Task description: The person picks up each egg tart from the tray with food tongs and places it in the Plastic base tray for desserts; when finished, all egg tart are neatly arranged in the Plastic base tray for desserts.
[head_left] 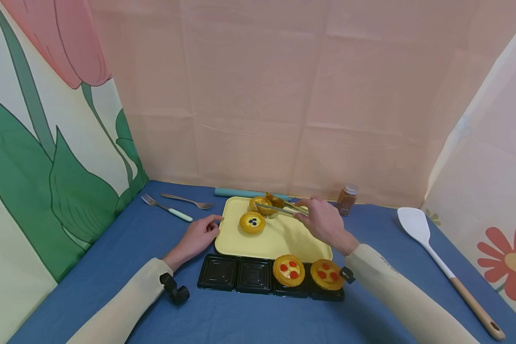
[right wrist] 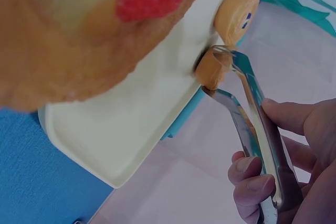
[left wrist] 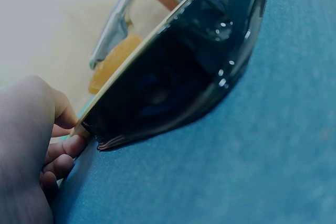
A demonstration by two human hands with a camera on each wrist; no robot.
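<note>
My right hand (head_left: 324, 222) holds metal tongs (right wrist: 269, 140). Their tips are around an egg tart (right wrist: 212, 69) at the back left of the pale yellow tray (head_left: 284, 239). Beside it on the tray is a second tart (head_left: 252, 223) topped with blueberries. My left hand (head_left: 201, 233) is at the tray's left edge; in the left wrist view its thumb and fingers pinch the rim. In front of the tray lies a black plastic tray (head_left: 217, 272) with square compartments. Two tarts with red fruit, one (head_left: 289, 271) next to the other (head_left: 327, 274), sit in its right compartments.
Two forks, one with a pale handle (head_left: 180, 214) and another (head_left: 182, 198), lie at the left. A teal roll (head_left: 236, 192) is behind the tray. On the right stand a spice jar (head_left: 346, 200) and, farther out, a white spatula (head_left: 414, 224) with a wooden handle.
</note>
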